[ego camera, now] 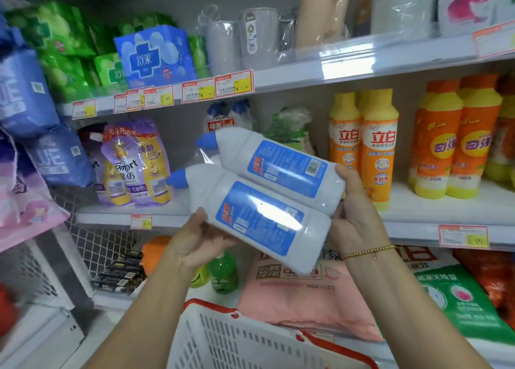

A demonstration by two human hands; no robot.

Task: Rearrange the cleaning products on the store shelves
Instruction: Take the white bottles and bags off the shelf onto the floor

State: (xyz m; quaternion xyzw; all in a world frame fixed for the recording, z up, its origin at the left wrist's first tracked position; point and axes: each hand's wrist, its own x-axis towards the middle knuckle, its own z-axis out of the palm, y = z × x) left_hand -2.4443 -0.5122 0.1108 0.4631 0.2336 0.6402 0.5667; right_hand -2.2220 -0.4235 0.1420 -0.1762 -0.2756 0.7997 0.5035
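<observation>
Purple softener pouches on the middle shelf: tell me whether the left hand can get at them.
Probably not: the left hand grips the pair of white plastic bottles with blue caps, so it is full. The purple softener pouches stand unblocked at the shelf front.

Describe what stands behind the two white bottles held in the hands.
Behind the two white plastic bottles with blue caps, on the middle shelf, stand another blue-topped white bottle pair and a green-and-white packet in clear wrap. Their lower parts are covered by the held bottles.
</observation>
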